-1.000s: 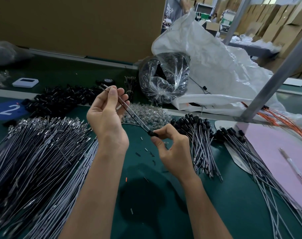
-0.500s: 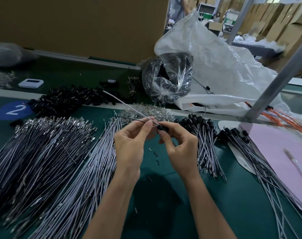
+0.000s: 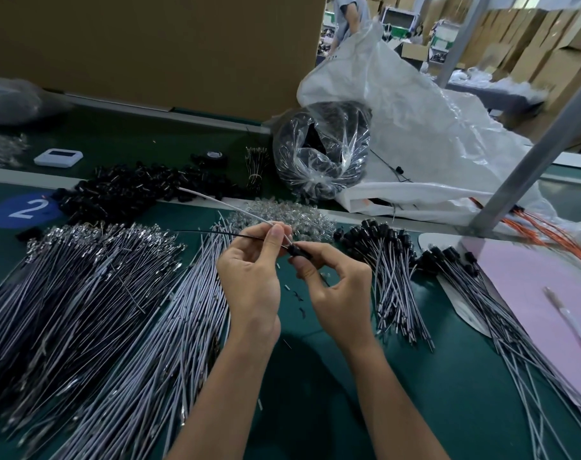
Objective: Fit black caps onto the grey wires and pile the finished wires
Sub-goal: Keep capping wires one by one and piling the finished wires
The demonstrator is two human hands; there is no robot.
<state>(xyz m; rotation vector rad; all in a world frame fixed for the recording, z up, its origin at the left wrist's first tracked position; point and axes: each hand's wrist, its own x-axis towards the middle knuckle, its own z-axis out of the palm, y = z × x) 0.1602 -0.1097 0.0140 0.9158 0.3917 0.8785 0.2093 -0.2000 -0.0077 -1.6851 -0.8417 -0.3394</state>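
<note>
Pinching the grey wire [image 3: 222, 204] between thumb and forefinger of the left hand [image 3: 249, 277], right beside the black cap [image 3: 297, 251]. Grips that cap in the curled fingertips of the right hand [image 3: 335, 287], wire end seemingly inside it, though blurred there. Holds both above the green table [image 3: 432, 360], between the uncapped wires [image 3: 83, 293] at left and the finished pile [image 3: 392, 270] at right, with a heap of loose caps [image 3: 133, 190] beyond.

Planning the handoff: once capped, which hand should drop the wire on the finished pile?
Probably right. The right hand pinches the black cap, and the capped pile lies on its side; the left hand, holding the wire, is farther.
</note>
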